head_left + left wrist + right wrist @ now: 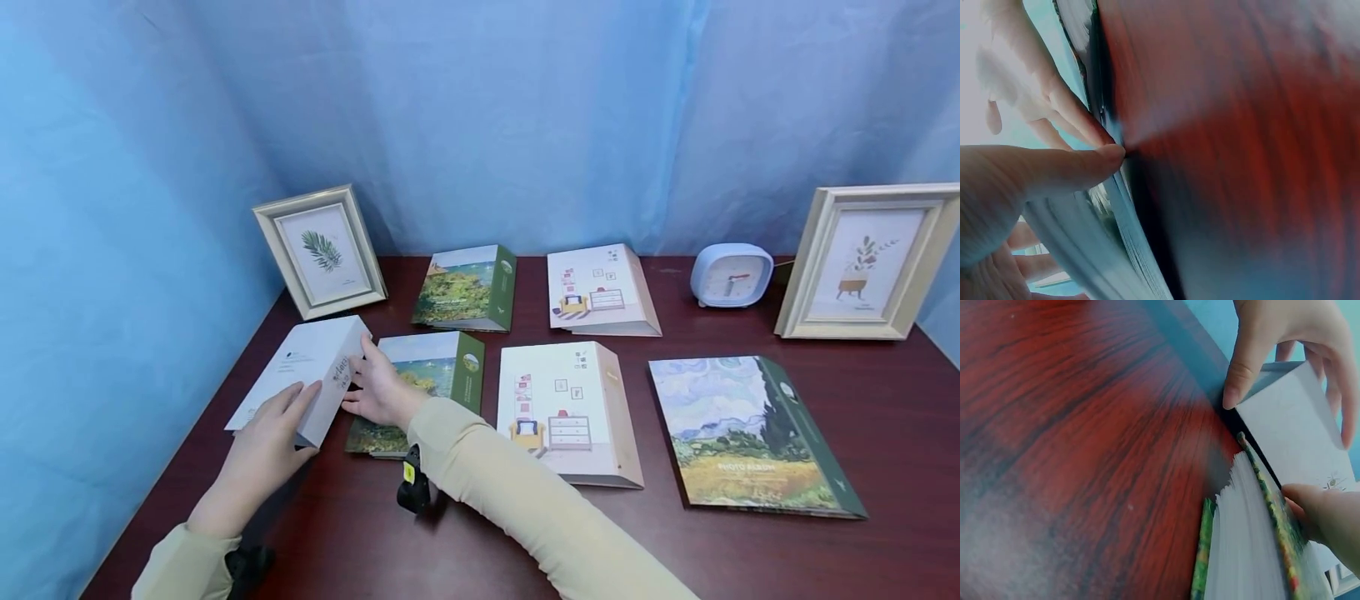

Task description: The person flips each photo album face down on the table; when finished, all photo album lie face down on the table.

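A white photo album (288, 362) with a thick spine lies at the left of the table. My left hand (266, 446) grips its near end, thumb (1085, 169) at the lower corner and fingers over the top cover. Against the spine side my right hand (382, 379) rests with its fingers spread and fairly straight. In the right wrist view, a digit of that hand (1310, 503) touches the spine's lower edge. Partly beneath my right wrist lies a green-spined album (468, 379) with a landscape cover, close beside the white one.
Behind stand another landscape album (465, 287), an album with a furniture drawing (596, 287), a leaf picture frame (322, 250), a blue clock (731, 275) and a plant picture frame (862, 258). Nearer lie a second furniture-drawing album (555, 400) and a cypress-painting album (738, 433).
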Demonstrator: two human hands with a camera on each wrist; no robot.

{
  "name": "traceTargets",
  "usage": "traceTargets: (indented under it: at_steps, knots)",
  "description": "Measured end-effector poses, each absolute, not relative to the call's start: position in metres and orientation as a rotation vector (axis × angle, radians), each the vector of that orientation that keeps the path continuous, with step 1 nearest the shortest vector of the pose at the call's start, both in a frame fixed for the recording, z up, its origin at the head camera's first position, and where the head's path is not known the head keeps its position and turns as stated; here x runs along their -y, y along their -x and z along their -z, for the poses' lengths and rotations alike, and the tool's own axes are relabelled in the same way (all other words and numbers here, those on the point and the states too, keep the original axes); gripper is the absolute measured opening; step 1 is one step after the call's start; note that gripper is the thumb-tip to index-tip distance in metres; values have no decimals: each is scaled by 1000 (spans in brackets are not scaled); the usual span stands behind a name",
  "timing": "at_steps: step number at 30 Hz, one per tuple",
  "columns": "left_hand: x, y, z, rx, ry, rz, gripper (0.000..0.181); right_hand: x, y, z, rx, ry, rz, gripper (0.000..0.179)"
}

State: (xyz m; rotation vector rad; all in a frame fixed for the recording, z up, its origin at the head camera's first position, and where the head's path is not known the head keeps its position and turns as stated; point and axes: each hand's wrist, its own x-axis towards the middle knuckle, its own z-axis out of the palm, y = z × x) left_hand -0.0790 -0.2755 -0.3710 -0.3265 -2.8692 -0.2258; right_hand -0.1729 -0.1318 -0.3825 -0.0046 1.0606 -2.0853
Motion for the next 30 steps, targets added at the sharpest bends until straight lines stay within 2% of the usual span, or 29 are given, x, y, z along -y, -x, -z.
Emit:
traceTargets:
  at_steps: [18, 30]
  knots:
    - [292, 87, 370, 2992, 280, 338, 71, 122, 173, 374, -1146, 21, 2052, 70]
    - [285, 92, 362, 2976, 324, 389, 58, 77, 181, 330, -1242, 114, 2077, 63]
